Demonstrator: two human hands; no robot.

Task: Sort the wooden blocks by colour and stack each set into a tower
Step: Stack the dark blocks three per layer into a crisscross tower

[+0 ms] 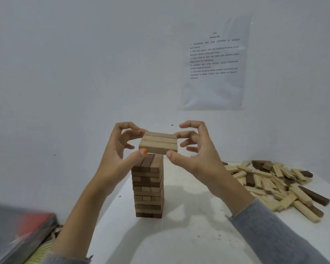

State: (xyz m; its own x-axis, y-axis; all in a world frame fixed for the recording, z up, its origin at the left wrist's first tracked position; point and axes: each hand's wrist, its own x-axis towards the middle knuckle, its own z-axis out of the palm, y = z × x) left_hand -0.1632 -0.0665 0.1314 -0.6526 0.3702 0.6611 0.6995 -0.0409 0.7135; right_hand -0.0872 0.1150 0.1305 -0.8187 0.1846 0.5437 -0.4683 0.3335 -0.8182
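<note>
- Left hand (120,149) pinches the left end of a row of three pale blocks (158,142): thumb at the near corner, curled fingers on the far side.
- Right hand (191,149) pinches the right end of the same row, thumb under the near corner, fingers curled at the end face.
- The three blocks lie flat, side by side, pressed together as one layer between both hands.
- The row sits right over the top of the tower (148,187); can't tell if it touches the top layer.
- The tower stands upright on the white table (189,225), mixing dark brown and pale blocks, with its top layer running crosswise to the held row.
- A loose pile of blocks (274,181), mostly pale with a few dark, lies on the table well to the right.
- Grey sleeve (271,231) on the right forearm.
- A printed sheet (213,63) in clear plastic hangs on the wall (65,73).
- A blurred red and dark object (17,231) sits at lower left; can't tell what it is.
</note>
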